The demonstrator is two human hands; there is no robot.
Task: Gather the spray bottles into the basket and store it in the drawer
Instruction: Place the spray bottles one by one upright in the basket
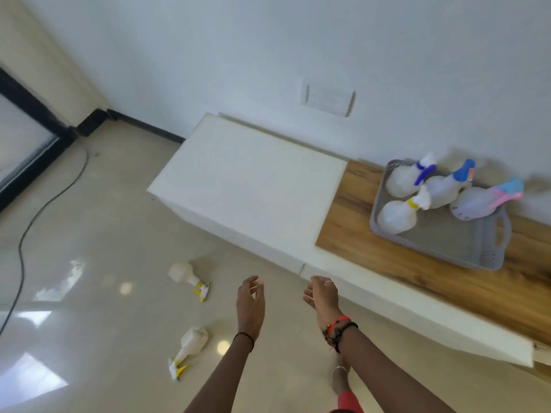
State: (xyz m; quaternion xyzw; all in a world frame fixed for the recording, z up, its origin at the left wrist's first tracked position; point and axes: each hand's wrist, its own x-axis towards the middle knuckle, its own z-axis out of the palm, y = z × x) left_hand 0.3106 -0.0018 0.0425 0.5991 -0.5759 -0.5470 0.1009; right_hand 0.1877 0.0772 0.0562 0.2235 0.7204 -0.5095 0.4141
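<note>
A grey basket [489, 251] stands on the wooden top of a low cabinet [417, 263] at the right. Several white spray bottles lie in it, with blue [441, 186], yellow [399, 216] and pink-and-blue [480, 202] heads. Two more white bottles with yellow triggers lie on the floor: one nearer the cabinet [186, 274], one closer to me [190, 345]. My left hand [250, 299] and my right hand [323, 296] hang in the air above the floor, fingers loosely curled, holding nothing. Both are right of the floor bottles and in front of the cabinet's white front.
A white block [250, 186] forms the cabinet's left part, against the white wall. A black cable [32, 222] snakes over the glossy beige floor at the left. A dark-framed door or window [26, 144] is at the far left. My foot [341, 380] shows below.
</note>
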